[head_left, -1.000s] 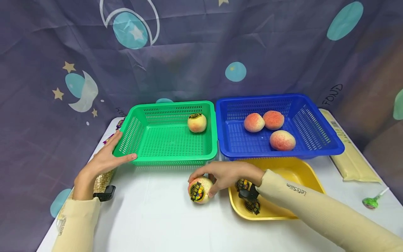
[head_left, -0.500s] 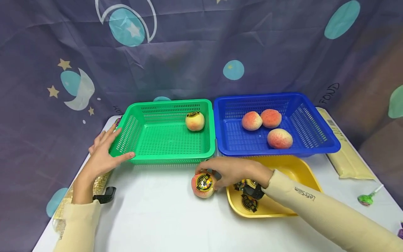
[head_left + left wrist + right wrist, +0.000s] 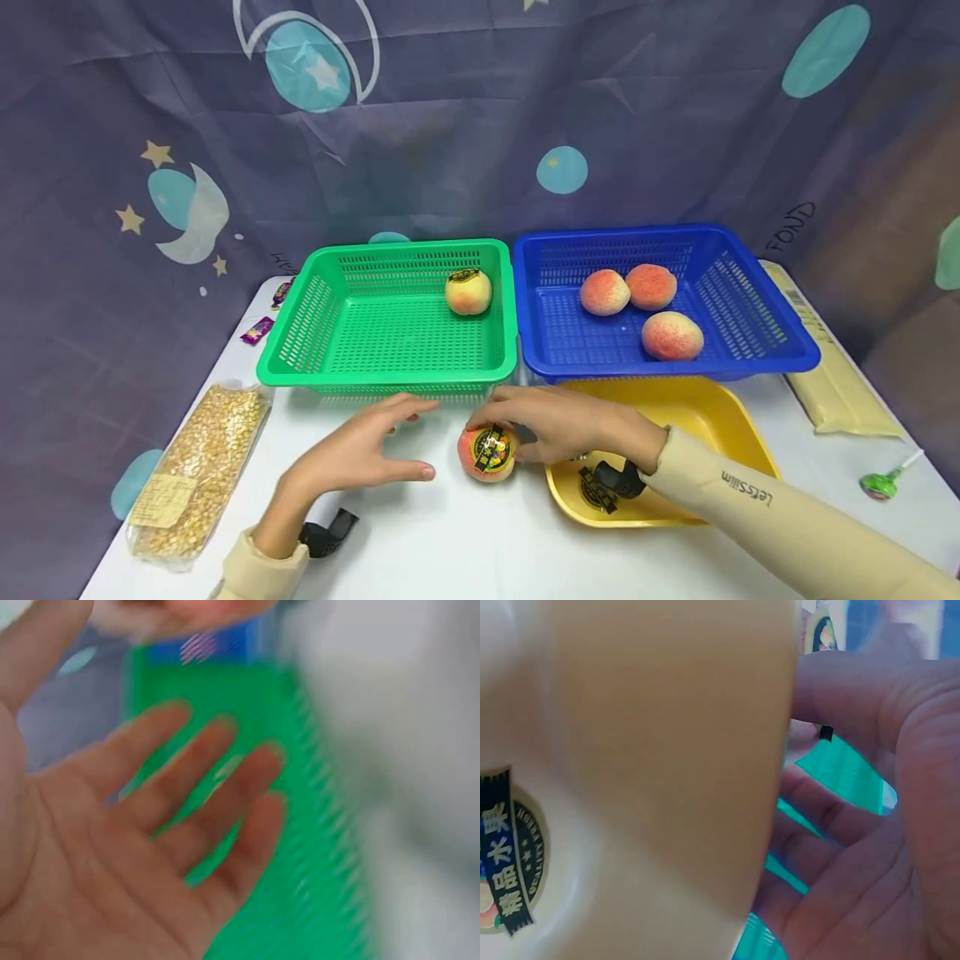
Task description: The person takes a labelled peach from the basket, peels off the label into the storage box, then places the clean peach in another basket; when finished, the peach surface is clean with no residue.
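My right hand (image 3: 555, 423) holds a peach (image 3: 467, 457) low over the white table, in front of the baskets. A round black-and-gold sticker (image 3: 492, 448) with a band faces up on this fruit. In the right wrist view the yellow bin's wall covers much of that hand. To the left of the peach, my left hand (image 3: 352, 454) is apart from it, fingers spread and nothing held; its palm shows in the left wrist view, blurred. Behind stands a green basket (image 3: 390, 386) with one stickered peach (image 3: 468, 296). Beside it a blue basket (image 3: 570, 367) holds three peaches (image 3: 672, 336) with no stickers showing.
A yellow bin (image 3: 738, 433) under my right forearm contains black-and-gold stickers (image 3: 597, 490). At the left lies a bag of yellow kernels (image 3: 213, 450), with purple wrapped candies (image 3: 258, 331) behind. A beige packet (image 3: 840, 375) and a green lollipop (image 3: 879, 484) lie at the right.
My left hand has left the green basket's left side and moved right, toward the peach. My right hand has turned the peach and shifted it slightly right.
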A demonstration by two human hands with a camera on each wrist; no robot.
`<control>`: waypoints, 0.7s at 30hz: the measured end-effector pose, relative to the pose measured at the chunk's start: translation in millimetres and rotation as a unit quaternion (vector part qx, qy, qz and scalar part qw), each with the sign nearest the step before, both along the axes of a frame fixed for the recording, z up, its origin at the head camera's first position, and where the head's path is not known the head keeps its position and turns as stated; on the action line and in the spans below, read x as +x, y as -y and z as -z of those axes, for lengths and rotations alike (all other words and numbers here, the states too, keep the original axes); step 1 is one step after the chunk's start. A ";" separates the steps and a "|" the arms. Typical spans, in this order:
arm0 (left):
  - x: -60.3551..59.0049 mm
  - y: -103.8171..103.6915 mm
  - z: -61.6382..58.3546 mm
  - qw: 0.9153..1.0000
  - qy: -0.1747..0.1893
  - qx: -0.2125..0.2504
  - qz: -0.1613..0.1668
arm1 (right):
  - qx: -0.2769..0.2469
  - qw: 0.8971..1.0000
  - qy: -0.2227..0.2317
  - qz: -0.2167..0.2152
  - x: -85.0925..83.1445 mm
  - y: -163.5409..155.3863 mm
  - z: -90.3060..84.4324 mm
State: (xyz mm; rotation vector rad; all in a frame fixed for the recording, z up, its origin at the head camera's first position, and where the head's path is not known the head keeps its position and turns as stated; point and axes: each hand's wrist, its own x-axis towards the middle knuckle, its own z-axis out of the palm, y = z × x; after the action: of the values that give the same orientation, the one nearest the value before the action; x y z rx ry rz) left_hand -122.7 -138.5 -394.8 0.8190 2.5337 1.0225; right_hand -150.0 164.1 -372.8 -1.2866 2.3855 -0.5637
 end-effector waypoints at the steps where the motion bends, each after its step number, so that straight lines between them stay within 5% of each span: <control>1: -0.5 -6.8 8.9 1.000 0.018 0.008 0.000 | 0.001 1.000 -0.002 -0.001 0.6 0.5 0.5; 5: -3.8 -30.5 38.2 0.997 0.057 0.059 0.000 | -0.006 1.000 -0.010 -0.003 1.3 2.7 1.4; 8: -6.7 -43.2 48.7 0.994 0.066 0.091 0.001 | -0.022 0.999 -0.023 -0.001 2.4 2.2 1.5; 21: -5.2 -54.6 50.9 0.990 0.069 0.122 -0.028 | -0.095 0.993 -0.019 0.073 9.1 0.8 4.0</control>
State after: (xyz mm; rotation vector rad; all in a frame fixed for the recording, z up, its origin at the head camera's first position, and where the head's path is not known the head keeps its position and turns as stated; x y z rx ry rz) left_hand -127.9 -83.9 -445.7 0.7143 2.3585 1.3789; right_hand -140.9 163.2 -376.7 -1.2145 2.5220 -0.8331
